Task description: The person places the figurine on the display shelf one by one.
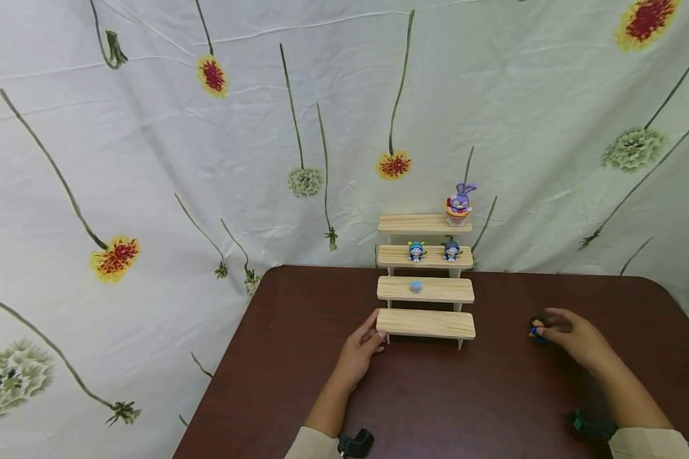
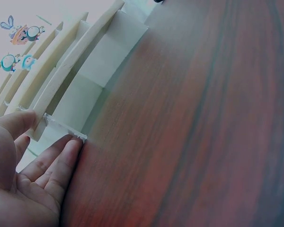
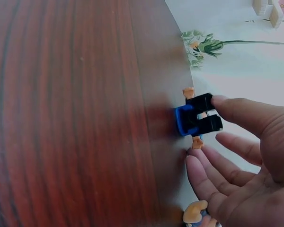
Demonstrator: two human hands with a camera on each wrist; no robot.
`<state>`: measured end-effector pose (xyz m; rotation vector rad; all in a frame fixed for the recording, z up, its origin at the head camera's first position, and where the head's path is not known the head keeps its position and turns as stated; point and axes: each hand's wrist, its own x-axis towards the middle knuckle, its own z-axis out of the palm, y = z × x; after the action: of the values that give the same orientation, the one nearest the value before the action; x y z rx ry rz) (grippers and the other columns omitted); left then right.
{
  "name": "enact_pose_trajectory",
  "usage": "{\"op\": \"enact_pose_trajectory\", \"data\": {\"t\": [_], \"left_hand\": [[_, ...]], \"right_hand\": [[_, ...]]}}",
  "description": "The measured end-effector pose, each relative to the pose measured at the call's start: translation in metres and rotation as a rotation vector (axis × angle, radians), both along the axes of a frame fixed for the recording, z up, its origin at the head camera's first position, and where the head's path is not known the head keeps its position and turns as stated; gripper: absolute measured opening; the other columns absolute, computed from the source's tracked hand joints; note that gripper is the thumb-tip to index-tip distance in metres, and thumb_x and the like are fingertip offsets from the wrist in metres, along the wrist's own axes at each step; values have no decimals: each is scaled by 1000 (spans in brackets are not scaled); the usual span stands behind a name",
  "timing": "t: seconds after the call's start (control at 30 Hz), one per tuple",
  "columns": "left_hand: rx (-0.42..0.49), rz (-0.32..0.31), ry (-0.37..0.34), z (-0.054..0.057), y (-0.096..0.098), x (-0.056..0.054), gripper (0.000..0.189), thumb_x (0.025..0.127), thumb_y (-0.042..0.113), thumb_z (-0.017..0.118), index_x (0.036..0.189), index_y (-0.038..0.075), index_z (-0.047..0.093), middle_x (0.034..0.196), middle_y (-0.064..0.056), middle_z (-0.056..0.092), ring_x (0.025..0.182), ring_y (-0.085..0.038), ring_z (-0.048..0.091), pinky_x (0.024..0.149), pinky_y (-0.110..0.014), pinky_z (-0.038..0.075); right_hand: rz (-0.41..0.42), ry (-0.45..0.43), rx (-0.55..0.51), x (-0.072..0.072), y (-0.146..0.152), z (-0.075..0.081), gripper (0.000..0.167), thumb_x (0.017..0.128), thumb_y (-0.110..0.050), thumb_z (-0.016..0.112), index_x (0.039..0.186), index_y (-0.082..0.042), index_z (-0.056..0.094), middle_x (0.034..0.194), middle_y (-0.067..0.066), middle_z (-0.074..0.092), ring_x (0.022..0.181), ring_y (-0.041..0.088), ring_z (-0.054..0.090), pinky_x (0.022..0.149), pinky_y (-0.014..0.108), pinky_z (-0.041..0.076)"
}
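Note:
A wooden stepped display stand (image 1: 425, 323) with white supports stands at the back of the dark table. My left hand (image 1: 360, 350) holds its lowest step at the left end, with the thumb on the wood and the fingers by the white support. To the right of the stand, my right hand (image 1: 580, 339) has its thumb and fingers around a small black and blue figurine (image 1: 536, 329). Seen from the right wrist, the thumb touches the black part of this figurine (image 3: 203, 113); the grip is partly hidden.
A purple rabbit figurine (image 1: 459, 203) sits on the top step. Below it are two blue figurines, one with a teal top (image 1: 416, 252) and one darker (image 1: 451, 250). A tiny light-blue figure (image 1: 416, 287) stands one step lower. Behind hangs a flowered cloth (image 1: 252, 127). Another light-haired figurine (image 3: 195, 213) shows beneath the right hand.

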<state>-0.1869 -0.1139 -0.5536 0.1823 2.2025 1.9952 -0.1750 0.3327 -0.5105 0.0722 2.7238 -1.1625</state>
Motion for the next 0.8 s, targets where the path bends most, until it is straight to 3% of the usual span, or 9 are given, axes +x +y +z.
{"op": "enact_pose_trajectory", "data": {"t": [0.4,0.6,0.8], "left_hand": [[-6,2,-11,-3,-1,-2,59,103,30,60,158,25,37,118,-16,68,114,-24,65,98,-34,58],[8,2,-3,-2,0,-1,59,103,26,60,158,23,37,121,-19,67,117,-29,64,98,-35,58],[10,2,0,0,0,0,60,104,26,59,158,22,36,121,-20,67,117,-29,64,98,-35,58]], "right_hand": [[80,46,11,5,-11,-6,68,102,-41,59,150,4,40,136,34,55,118,49,59,81,50,56],[101,51,-9,8,-16,-7,68,101,-41,61,151,1,40,137,32,55,116,45,62,81,50,57],[101,58,-29,12,-20,-8,71,101,-40,62,153,2,37,143,34,49,124,52,55,85,52,58]]}}
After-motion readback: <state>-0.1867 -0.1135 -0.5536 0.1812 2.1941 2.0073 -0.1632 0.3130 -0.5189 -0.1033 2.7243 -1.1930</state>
